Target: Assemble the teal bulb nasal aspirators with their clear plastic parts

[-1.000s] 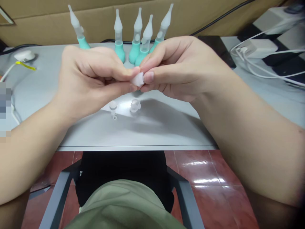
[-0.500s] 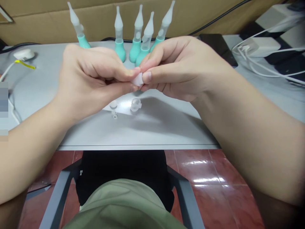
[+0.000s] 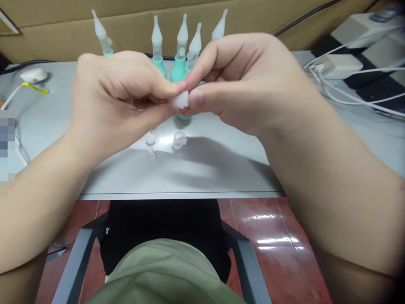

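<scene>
My left hand and my right hand meet above the table. Between their thumbs and fingertips they pinch a small white translucent plastic piece; its full shape is hidden by the fingers. Just below the fingertips shows the edge of a teal bulb. Behind the hands stand several nasal aspirators with teal bulbs, clear tubes and white pointed tips, partly covered by my hands. On the table nearer to me lie a clear plastic ring-shaped part and a small clear fitting.
The grey table ends at a straight front edge. A white charger and cables are at the right, a white device with a yellow tag at the left. Brown board stands behind. A chair armrest is below.
My right wrist and knuckles have shifted slightly up, covering more of the rightmost aspirators. The white piece has turned a little and shows more of its end. Both hands still pinch it.
</scene>
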`<state>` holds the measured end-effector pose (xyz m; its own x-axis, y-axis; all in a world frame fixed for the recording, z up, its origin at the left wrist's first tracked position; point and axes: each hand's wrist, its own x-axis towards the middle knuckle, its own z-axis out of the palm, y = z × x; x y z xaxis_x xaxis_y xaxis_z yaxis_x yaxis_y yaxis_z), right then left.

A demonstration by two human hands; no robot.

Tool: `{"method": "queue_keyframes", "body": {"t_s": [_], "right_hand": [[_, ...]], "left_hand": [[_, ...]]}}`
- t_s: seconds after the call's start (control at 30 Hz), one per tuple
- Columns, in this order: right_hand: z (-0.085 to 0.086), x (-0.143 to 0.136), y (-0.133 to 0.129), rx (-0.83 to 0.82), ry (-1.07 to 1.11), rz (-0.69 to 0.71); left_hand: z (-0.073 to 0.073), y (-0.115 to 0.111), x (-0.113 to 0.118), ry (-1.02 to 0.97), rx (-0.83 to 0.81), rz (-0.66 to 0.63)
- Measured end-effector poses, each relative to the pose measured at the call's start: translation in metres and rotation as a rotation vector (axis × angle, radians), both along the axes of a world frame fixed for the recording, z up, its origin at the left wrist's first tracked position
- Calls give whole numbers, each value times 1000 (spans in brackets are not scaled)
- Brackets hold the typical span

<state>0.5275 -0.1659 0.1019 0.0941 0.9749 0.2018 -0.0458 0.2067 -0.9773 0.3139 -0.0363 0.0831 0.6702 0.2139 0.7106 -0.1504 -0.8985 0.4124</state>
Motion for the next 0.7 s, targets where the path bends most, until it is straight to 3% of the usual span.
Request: {"method": "queue_keyframes", "body": {"t_s": [0.17,0.33,0.43,0.57,0.7], "right_hand": [[4,10,0,-49,-238,-40],[19,18,-8,-68,-385,-85],[19,17,-12,-58,-423,-92],[14,18,-9,-12,-570,-93],[11,23,-3,-95,-780,-99]], "left_hand": [[-6,9,9,54,155,-161],[-5,-10,29,127,111,-211],[-1,-18,23,149,39,-165],[0,-8,3,137,-70,-80],[-3,5,0,91,-26,-170]]}}
